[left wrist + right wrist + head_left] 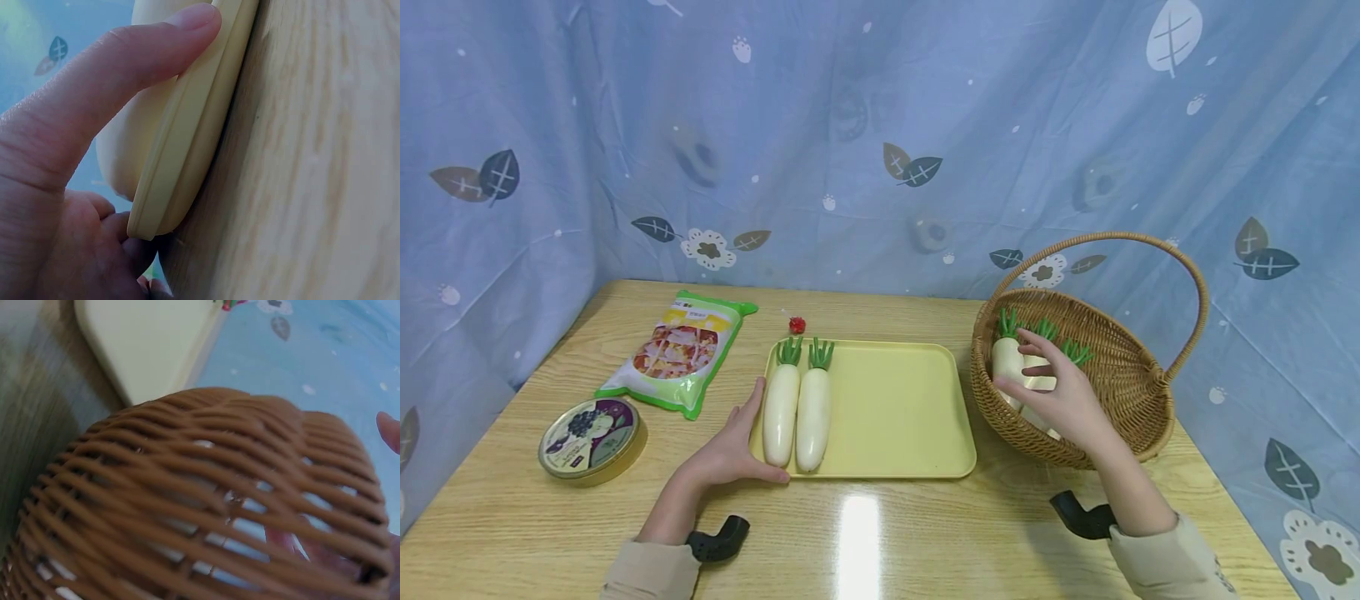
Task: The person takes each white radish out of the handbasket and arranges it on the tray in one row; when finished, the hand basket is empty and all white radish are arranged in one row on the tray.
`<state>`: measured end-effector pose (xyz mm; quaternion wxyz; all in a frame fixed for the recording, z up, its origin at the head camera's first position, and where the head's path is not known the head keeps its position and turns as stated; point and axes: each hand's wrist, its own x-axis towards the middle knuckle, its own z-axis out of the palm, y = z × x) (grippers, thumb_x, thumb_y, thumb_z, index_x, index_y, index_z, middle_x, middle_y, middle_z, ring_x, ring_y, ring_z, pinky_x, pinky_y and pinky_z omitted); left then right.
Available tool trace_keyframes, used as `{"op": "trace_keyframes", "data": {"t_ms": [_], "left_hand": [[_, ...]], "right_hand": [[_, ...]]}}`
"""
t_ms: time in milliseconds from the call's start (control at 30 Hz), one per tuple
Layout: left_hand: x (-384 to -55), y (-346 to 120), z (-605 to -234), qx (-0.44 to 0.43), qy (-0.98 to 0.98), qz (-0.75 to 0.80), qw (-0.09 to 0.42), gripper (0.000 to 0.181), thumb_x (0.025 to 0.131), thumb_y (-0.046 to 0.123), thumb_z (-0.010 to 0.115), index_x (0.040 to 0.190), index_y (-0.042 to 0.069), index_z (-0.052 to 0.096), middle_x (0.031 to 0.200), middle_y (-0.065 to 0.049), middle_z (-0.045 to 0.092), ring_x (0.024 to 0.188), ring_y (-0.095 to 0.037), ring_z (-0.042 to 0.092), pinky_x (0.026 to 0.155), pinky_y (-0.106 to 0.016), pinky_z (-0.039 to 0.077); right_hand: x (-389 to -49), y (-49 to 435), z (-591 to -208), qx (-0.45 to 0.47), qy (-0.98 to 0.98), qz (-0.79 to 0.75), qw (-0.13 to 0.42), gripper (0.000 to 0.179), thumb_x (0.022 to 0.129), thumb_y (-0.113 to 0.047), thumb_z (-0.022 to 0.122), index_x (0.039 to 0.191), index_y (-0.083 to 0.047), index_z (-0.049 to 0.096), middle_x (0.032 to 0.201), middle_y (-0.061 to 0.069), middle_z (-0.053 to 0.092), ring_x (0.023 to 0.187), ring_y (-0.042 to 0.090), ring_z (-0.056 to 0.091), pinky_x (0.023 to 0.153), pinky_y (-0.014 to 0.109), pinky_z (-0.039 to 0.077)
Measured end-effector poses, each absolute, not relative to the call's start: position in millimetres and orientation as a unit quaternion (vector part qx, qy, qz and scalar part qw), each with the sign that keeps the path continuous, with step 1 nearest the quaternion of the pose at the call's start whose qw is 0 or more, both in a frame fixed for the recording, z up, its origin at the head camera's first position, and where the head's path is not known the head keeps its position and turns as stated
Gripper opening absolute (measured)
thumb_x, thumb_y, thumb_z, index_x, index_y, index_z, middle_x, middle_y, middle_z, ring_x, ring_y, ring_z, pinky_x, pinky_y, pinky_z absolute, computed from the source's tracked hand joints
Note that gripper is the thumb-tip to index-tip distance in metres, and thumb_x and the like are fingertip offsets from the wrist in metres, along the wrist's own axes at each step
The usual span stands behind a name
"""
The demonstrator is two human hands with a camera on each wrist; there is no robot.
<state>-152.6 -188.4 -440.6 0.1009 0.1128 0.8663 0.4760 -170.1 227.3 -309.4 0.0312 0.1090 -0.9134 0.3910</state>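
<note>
Two white radishes (781, 412) with green tops lie side by side along the left end of a yellow tray (895, 408). My left hand (730, 446) spans the tray's near left corner, its thumb on the front rim and its fingers along the left side. In the left wrist view the thumb (156, 53) rests over the tray's edge (181, 150). My right hand (1060, 392) is over a wicker basket (1120, 383), thumb and fingers spread apart above white radishes (1007, 358) with green tops. The basket's woven wall (206, 487) hides most of that hand in the right wrist view.
A green-edged food bag (681, 354) and a round tin (592, 442) lie left of the tray. Behind the tray sits a small red item (797, 325). The basket's tall handle (1202, 308) arches over its right side. A blue patterned curtain (820, 167) hangs behind the table.
</note>
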Motion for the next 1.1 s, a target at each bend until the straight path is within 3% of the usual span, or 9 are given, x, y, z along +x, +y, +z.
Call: {"op": "trace_keyframes", "data": {"t_ms": [567, 833, 1100], "left_hand": [[-152.6, -188.0, -439.2, 0.108, 0.867, 0.474, 0.104, 0.139, 0.053, 0.034, 0.088, 0.145, 0.009, -0.014, 0.151, -0.02, -0.006, 0.129, -0.05, -0.014, 0.101, -0.064, -0.002], [-152.7, -188.2, -439.9, 0.108, 0.866, 0.478, 0.102, 0.14, 0.052, 0.033, 0.088, 0.145, 0.009, -0.013, 0.151, -0.02, -0.006, 0.13, -0.05, -0.014, 0.101, -0.064, -0.003], [-152.0, -187.6, -438.6, 0.11, 0.866, 0.477, 0.101, 0.139, 0.052, 0.033, 0.088, 0.145, 0.008, -0.012, 0.151, -0.02, -0.006, 0.13, -0.049, -0.014, 0.102, -0.063, -0.004]], "right_hand": [[-171.5, 245.5, -314.5, 0.07, -0.94, 0.335, 0.008, 0.084, 0.081, -0.043, 0.066, 0.145, -0.011, 0.023, 0.135, 0.023, 0.037, 0.11, 0.042, 0.046, 0.077, 0.051, 0.047], [-173.2, 252.3, -317.6, 0.072, -0.955, 0.287, 0.021, 0.085, 0.08, -0.044, 0.066, 0.142, -0.002, 0.027, 0.131, 0.029, 0.039, 0.096, 0.04, 0.051, 0.07, 0.049, 0.046], [-175.0, 260.0, -321.3, 0.062, -0.963, 0.262, 0.013, 0.089, 0.079, -0.048, 0.066, 0.142, 0.001, 0.025, 0.127, 0.028, 0.04, 0.082, 0.03, 0.049, 0.061, 0.037, 0.042]]}}
